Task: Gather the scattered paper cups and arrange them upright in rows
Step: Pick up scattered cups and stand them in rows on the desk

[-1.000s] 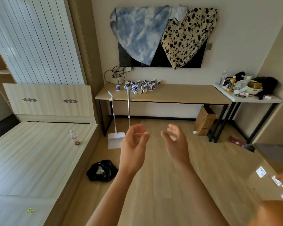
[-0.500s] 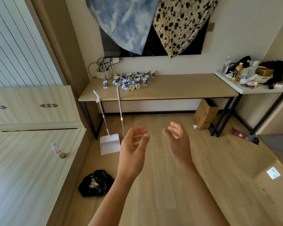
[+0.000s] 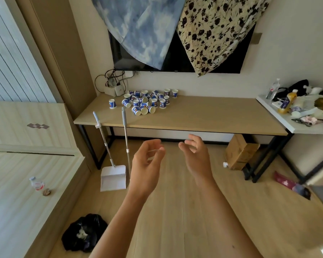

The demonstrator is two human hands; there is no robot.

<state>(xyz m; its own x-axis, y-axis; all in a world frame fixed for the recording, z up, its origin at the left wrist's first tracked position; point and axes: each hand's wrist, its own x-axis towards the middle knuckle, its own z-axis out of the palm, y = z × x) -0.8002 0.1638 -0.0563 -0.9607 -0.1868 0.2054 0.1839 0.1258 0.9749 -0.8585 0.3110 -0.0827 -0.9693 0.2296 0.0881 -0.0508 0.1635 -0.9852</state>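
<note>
Several blue-and-white paper cups [image 3: 147,102] lie in a jumbled heap at the back left of a long wooden table [image 3: 203,116]; some stand upright, others lie on their sides. One lone cup [image 3: 112,104] stands upright left of the heap. My left hand [image 3: 147,164] and my right hand [image 3: 195,155] are raised side by side in front of me, well short of the table's front edge. Both are empty, with fingers curled loosely and apart.
A broom handle [image 3: 125,138] and a white dustpan [image 3: 113,176] lean against the table's left front. A black bag [image 3: 84,232] lies on the floor. A cardboard box [image 3: 240,152] sits under the table. A cluttered white side table [image 3: 302,116] stands right; a bed platform [image 3: 17,192] is left.
The view has moved closer to the table, and the cups look larger. Both hands stay raised and empty in about the same pose.
</note>
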